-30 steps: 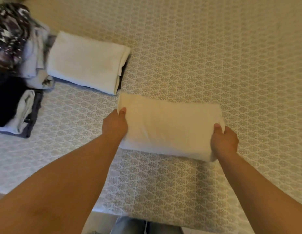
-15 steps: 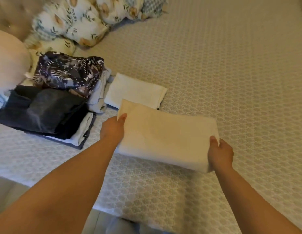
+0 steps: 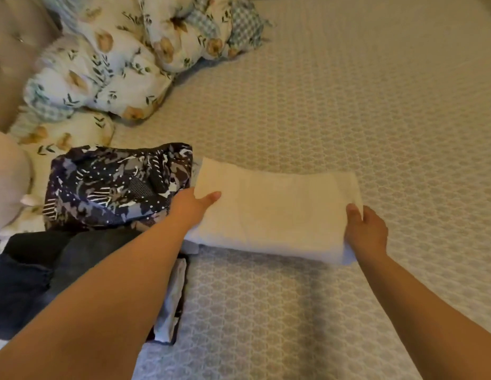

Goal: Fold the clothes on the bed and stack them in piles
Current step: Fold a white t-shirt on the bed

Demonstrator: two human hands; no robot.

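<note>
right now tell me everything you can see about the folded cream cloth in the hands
The folded cream cloth is a thick, soft-looking rectangle of several layers, plain and unpatterned, lying roughly level. The left hand grips its left end, thumb on top; the right hand grips its right end. Its left edge sits beside the dark patterned folded garment, above the patterned bedspread. Whether it rests on anything cannot be told.

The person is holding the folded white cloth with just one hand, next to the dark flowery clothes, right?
Not quite. Both hands hold it: the left hand grips one end of the folded white cloth and the right hand grips the other, as the head view shows. The rest is right: it is beside the dark flowery clothes.
</note>
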